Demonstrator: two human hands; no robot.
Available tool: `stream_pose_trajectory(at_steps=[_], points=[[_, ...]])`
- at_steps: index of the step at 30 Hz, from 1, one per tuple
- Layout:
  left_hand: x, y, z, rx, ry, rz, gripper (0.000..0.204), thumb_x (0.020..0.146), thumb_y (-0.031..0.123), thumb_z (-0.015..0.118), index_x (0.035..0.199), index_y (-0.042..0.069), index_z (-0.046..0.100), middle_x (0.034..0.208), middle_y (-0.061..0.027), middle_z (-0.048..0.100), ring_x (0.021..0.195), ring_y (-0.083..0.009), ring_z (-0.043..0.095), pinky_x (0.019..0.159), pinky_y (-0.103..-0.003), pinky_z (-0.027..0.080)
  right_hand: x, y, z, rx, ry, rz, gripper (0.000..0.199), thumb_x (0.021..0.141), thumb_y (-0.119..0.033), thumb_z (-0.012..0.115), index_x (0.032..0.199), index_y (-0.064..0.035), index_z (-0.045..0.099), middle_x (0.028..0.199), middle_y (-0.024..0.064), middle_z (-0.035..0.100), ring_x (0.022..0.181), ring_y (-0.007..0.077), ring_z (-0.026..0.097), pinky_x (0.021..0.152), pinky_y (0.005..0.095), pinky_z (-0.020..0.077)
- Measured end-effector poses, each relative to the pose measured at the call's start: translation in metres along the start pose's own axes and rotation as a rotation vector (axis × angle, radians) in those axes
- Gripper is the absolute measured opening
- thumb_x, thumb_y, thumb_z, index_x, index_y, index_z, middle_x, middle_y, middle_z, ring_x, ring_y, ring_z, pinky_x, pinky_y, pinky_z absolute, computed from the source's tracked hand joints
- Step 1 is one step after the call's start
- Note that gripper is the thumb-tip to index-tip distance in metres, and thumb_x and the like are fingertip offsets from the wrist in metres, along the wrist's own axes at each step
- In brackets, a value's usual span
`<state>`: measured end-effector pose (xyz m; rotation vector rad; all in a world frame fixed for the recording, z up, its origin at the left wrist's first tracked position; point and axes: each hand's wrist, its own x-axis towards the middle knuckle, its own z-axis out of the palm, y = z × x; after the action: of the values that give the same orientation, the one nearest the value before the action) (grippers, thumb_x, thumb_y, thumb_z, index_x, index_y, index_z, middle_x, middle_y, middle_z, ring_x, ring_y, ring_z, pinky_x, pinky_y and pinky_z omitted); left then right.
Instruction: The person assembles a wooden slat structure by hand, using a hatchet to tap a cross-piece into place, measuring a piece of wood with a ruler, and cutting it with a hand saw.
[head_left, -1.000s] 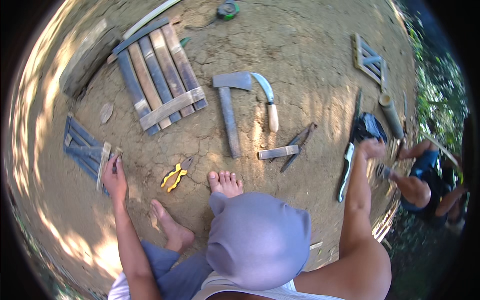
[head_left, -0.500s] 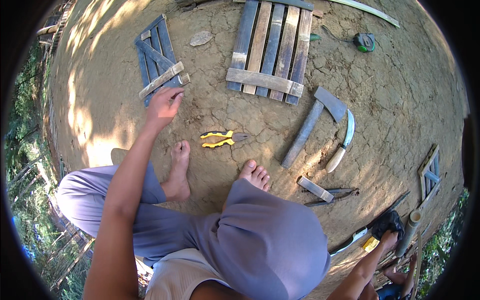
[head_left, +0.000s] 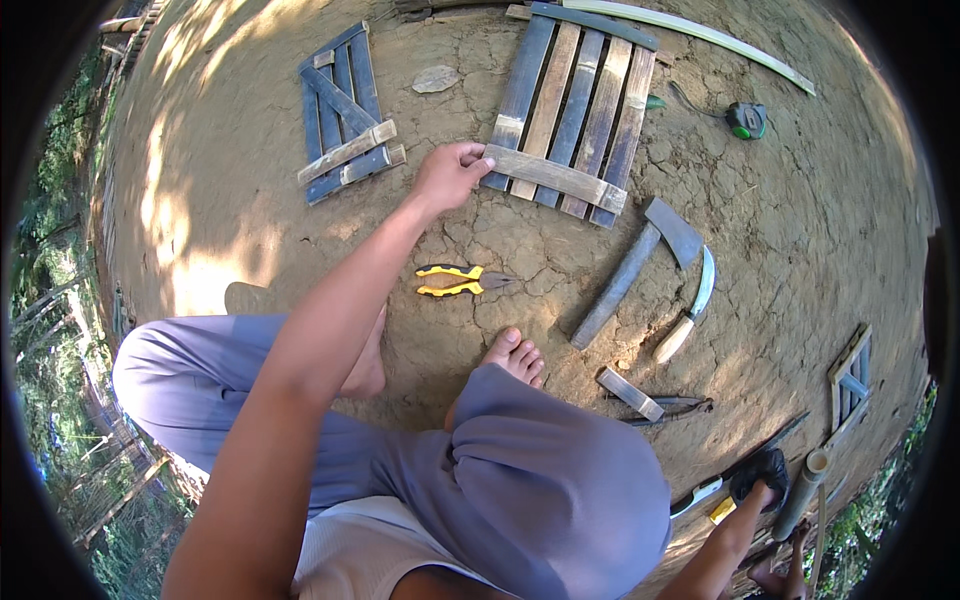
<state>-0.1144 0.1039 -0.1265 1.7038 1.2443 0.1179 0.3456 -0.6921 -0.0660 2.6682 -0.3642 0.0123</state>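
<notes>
Panel (head_left: 577,100) — behind axe (head_left: 618,283) (leftward)

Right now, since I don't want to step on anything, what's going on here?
The person's left-hand grip is at the near left corner of a slatted blue and brown wooden panel, against one end of its cross-strip. The right-hand grip is at a crumpled black bag, its hold unclear. Yellow and black pliers lie on the cracked earth; to their right, a grey axe lies beside a curved, pale-handled sickle.

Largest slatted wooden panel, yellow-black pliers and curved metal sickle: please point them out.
Largest slatted wooden panel (head_left: 572,112), head view: middle slat.
Yellow-black pliers (head_left: 486,281), head view: joint.
Curved metal sickle (head_left: 677,335), head view: wooden handle.
</notes>
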Motion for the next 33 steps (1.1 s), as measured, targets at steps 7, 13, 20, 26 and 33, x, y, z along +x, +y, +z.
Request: stream_pose_trajectory(at_steps=[7,13,20,26,33], points=[[-0.005,0.005,0.012,-0.119,-0.016,-0.087,0.027,0.098,0.016,0.070,0.120,0.000,0.070,0.083,-0.0022,0.071,0.071,-0.0082,0.062,0.067,-0.026,0.052,-0.012,0.001,-0.007,0.073,0.020,0.043,0.023,0.093,-0.024,0.065,0.107,-0.0067,0.069,0.095,0.0116,0.071,0.085,0.0284,0.068,0.068,0.0436,0.0538],[-0.013,-0.005,-0.004,-0.236,0.167,-0.108,0.025,0.097,0.017,0.069,0.117,0.002,0.071,0.092,-0.0043,0.075,0.077,-0.0124,0.068,0.070,-0.028,0.054,-0.040,0.007,-0.026,0.345,0.155,0.218,0.021,0.093,-0.024,0.066,0.106,-0.0073,0.070,0.094,0.0099,0.070,0.084,0.0256,0.068,0.067,0.0418,0.0540],[-0.122,0.063,0.069,-0.443,-0.123,0.091,0.023,0.096,0.018,0.071,0.114,0.005,0.075,0.098,-0.0086,0.077,0.085,-0.0133,0.069,0.077,-0.031,0.056,-0.227,-0.095,-0.109,1.333,-0.073,0.218,0.018,0.094,-0.023,0.067,0.104,-0.0079,0.070,0.092,0.0079,0.069,0.083,0.0222,0.068,0.066,0.0396,0.0542],[-0.140,0.094,0.072,-0.336,-0.166,0.778,0.018,0.085,0.008,0.071,0.103,0.005,0.076,0.094,-0.0084,0.068,0.080,-0.0272,0.069,0.071,-0.038,0.058,-0.392,-0.335,-0.296,1.012,-0.881,-1.037,0.008,0.095,-0.007,0.069,0.098,0.0004,0.067,0.087,0.0044,0.069,0.076,0.0100,0.065,0.064,0.0246,0.0524],[-0.112,0.043,0.007,0.077,0.024,0.615,0.010,0.084,0.007,0.067,0.092,0.006,0.072,0.085,-0.0077,0.066,0.079,-0.0261,0.069,0.070,-0.040,0.057,-0.435,-0.442,-0.313,0.763,-0.591,-1.675,0.021,0.087,-0.010,0.077,0.105,-0.0006,0.071,0.094,0.0114,0.071,0.084,0.0246,0.069,0.075,0.0367,0.0553]])
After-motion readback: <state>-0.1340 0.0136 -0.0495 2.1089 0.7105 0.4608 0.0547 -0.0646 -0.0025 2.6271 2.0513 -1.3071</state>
